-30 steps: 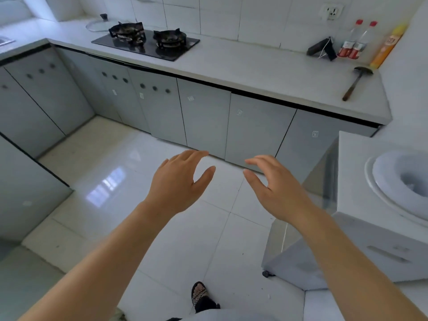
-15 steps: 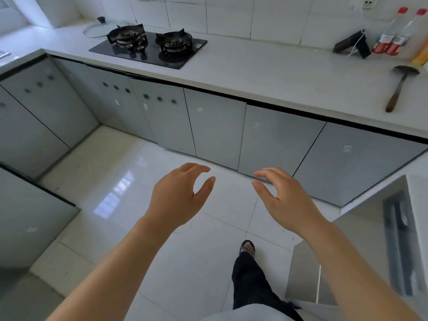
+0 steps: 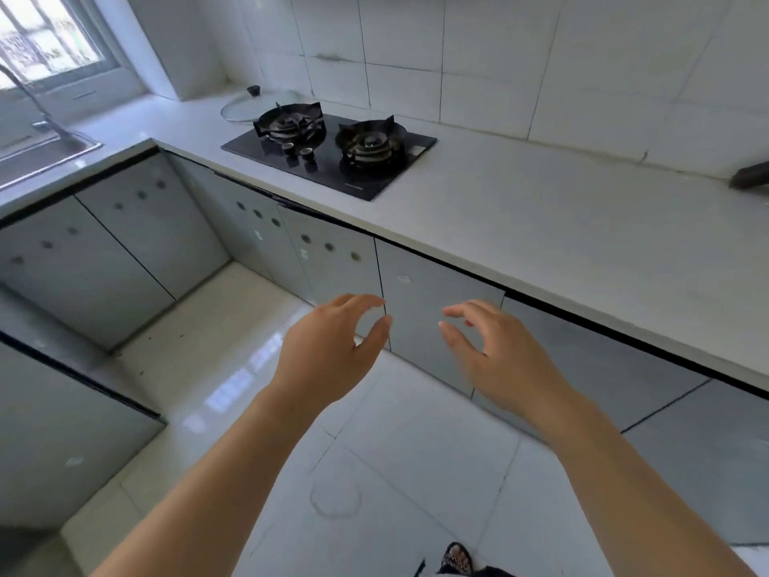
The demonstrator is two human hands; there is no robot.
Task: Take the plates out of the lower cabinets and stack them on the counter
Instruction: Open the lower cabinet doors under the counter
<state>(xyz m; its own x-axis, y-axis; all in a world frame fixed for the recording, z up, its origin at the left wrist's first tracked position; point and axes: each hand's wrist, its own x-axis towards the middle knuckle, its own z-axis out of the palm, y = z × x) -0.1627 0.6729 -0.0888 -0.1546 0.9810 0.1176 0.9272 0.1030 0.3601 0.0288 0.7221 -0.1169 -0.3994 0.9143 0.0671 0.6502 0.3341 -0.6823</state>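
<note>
Left hand [image 3: 328, 351], right hand [image 3: 499, 360] slack, empty, before closed cabinet door [image 3: 432, 322] under worktop [image 3: 541, 226] edge. Plates unseen; likely stiff, fragile, slick: grip rims.

Bare forearms [image 3: 233, 472], dark patterned open-toed sandal [image 3: 457, 559] on one foot, dark trouser leg [image 3: 497, 571] beside it

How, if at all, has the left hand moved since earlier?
Yes. The left hand has moved forward, toward the cabinet doors: earlier it was over floor tiles, now its fingertips lie in front of a door seam.
</note>
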